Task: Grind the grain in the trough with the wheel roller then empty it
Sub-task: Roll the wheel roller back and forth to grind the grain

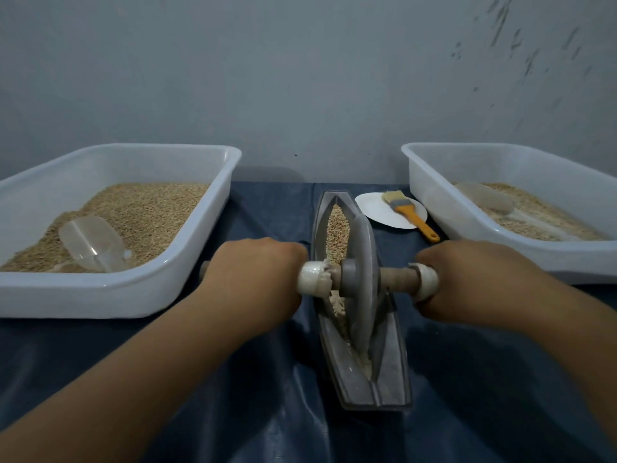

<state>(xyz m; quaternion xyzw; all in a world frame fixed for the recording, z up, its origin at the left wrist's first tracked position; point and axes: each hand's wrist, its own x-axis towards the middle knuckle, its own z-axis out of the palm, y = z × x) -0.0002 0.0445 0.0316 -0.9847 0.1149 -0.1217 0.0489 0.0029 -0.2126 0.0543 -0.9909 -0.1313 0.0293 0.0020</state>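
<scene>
Both hands [257,272] gripping wheel roller [362,275] handles (fingers curled), in trough [389,372]

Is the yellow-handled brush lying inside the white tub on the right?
No, the yellow-handled brush rests on a white paper plate beside that white plastic tub.

Two white plastic tubs [110,292] [500,235], each holding one clear scoop [91,242] [484,197], the right one faint; one trough [389,379], one wheel roller [362,262], one paper plate [377,212], one brush [407,210], two hands [257,275] [467,279].
</scene>
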